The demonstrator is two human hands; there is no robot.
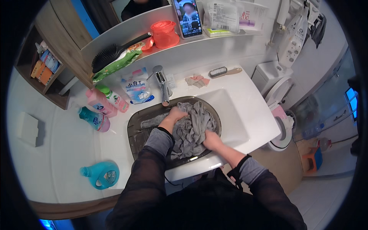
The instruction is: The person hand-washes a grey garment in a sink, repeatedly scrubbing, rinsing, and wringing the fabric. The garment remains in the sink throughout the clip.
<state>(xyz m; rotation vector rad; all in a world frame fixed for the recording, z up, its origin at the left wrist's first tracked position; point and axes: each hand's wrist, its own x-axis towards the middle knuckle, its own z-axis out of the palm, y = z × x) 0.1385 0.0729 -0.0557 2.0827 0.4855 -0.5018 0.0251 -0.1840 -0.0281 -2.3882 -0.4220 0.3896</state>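
A crumpled wet-looking grey cloth (pixel 195 129) lies in a translucent dark plastic washbasin (pixel 132 126) with a ribbed washboard part at its left. The basin rests over the white sink (pixel 237 123). My left hand (pixel 176 115) grips the cloth at its upper left, thumb towards the right. At the cloth's lower right, my right hand (pixel 212 140) is closed on its edge near the basin's rim. The fingertips of both hands are partly hidden in the folds. Just above the basin stands a chrome faucet (pixel 163 86), its spout ending over the rim.
Left of the faucet are a detergent pouch (pixel 138 87), a pink bottle (pixel 100 102), a green-capped bottle (pixel 116 99) and a teal-capped bottle (pixel 96 119). A turquoise jug (pixel 105 174) lies lower left. A scrub brush (pixel 221 72) and small cloth (pixel 197 80) lie behind the sink.
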